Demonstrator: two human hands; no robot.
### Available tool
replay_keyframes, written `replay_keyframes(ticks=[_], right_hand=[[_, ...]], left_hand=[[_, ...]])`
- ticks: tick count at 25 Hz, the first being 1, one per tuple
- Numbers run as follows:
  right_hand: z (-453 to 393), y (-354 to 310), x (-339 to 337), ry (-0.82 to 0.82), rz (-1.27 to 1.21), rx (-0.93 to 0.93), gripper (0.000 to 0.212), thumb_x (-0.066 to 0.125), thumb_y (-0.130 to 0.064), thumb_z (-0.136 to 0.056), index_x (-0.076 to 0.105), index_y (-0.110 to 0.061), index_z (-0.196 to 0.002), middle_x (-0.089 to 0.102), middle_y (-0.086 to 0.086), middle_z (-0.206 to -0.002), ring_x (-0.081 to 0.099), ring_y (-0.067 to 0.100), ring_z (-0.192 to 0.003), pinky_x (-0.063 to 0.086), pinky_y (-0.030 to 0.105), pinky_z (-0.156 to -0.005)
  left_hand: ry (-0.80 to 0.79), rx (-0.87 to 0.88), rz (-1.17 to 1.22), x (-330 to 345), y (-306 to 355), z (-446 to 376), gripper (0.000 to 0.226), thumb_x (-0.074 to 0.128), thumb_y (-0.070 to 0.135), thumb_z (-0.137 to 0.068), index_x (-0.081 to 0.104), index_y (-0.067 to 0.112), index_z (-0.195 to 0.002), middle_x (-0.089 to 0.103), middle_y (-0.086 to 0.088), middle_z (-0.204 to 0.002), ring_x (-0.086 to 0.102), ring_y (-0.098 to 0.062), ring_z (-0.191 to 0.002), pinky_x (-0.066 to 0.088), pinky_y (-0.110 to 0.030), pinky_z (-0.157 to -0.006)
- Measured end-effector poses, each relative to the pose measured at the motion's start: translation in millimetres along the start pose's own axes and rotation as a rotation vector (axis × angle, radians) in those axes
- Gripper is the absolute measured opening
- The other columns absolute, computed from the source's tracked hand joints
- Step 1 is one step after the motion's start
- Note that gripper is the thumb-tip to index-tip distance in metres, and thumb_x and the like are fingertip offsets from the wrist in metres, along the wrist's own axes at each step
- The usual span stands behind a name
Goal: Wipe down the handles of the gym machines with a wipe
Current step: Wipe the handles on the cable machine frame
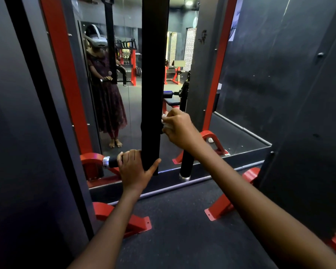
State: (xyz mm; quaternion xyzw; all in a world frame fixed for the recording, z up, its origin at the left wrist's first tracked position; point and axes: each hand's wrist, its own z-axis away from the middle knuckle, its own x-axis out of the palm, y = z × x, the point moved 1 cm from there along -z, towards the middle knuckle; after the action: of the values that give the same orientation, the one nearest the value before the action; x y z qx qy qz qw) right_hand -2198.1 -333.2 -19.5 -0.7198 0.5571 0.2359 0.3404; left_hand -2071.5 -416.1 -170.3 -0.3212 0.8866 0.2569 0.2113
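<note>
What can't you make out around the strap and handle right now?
Head view only:
- wipe: mostly hidden inside the right hand.
- handle: its middle covered by the left hand and the strap.
- strap's top: cut off by the frame edge.

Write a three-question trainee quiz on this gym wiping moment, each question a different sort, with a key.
1. True or false: the left hand grips the black handle with the silver end.
2. Which hand holds the white wipe? A. left B. right C. neither
3. Fill in: the right hand presses the wipe against the hanging black ____.

Key: 1 true; 2 B; 3 strap.
</note>
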Motion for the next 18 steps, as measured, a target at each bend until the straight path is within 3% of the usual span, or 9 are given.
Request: replay_keyframes(ticks=[3,6,8,10,14,18], right_hand=[[22.2,-8.7,11.2,0.076,-0.044,-0.062,0.014,0.065,0.002,-0.081,0.068,0.004,-0.095,0.056,0.017,-0.092,0.061,0.028,-0.079,0.055,0.038,-0.067],[24.3,-5.2,1.2,0.128,-0.094,-0.082,0.021,0.073,-0.001,-0.075,0.072,-0.001,-0.095,0.065,0.015,-0.090,0.065,0.026,-0.079,0.055,0.034,-0.068],[9.2,-3.1,-4.2,0.185,-0.128,0.026,0.032,0.071,-0.003,-0.076,0.068,-0.002,-0.108,0.065,0.013,-0.091,0.063,0.024,-0.081,0.050,0.030,-0.069],[1.1,-6.6,-1.1,0.139,-0.097,0.059,0.033,0.067,-0.002,-0.080,0.065,0.000,-0.113,0.061,0.015,-0.091,0.060,0.028,-0.084,0.045,0.028,-0.068],[32.9,4.8,7.5,0.147,0.143,-0.140,0.018,0.068,0.000,-0.079,0.069,0.000,-0.097,0.057,0.015,-0.078,0.059,0.029,-0.069,0.051,0.035,-0.048],[56.3,15.3,3.7,0.352,0.208,-0.179,0.005,0.068,-0.004,-0.080,0.072,-0.004,-0.083,0.059,0.009,-0.070,0.056,0.022,-0.057,0.047,0.031,-0.044]], left_hand=[[-0.014,0.001,-0.007,-1.1,-0.1,-0.5,0.076,0.025,0.077,-0.084,0.057,0.009,-0.083,0.059,-0.009,-0.081,0.056,-0.031,-0.083,0.029,-0.044,-0.096],[-0.020,0.003,-0.005,-0.4,-0.4,-0.1,0.076,0.024,0.078,-0.084,0.057,0.009,-0.084,0.059,-0.009,-0.082,0.057,-0.031,-0.084,0.029,-0.045,-0.096],[-0.020,0.002,-0.006,-0.1,-0.5,-1.1,0.077,0.025,0.078,-0.084,0.058,0.009,-0.085,0.059,-0.009,-0.083,0.057,-0.031,-0.084,0.029,-0.045,-0.097],[-0.019,0.006,-0.012,-0.7,-1.0,-0.9,0.077,0.025,0.078,-0.084,0.058,0.008,-0.085,0.059,-0.010,-0.083,0.057,-0.031,-0.084,0.029,-0.045,-0.097],[-0.014,0.020,-0.009,-1.5,-1.7,-2.0,0.068,0.035,0.073,-0.083,0.058,0.008,-0.085,0.060,-0.009,-0.083,0.057,-0.031,-0.084,0.030,-0.044,-0.096],[0.005,0.015,-0.014,0.3,-1.2,-0.8,0.062,0.043,0.069,-0.080,0.057,0.009,-0.084,0.059,-0.010,-0.082,0.057,-0.031,-0.084,0.030,-0.044,-0.095]])
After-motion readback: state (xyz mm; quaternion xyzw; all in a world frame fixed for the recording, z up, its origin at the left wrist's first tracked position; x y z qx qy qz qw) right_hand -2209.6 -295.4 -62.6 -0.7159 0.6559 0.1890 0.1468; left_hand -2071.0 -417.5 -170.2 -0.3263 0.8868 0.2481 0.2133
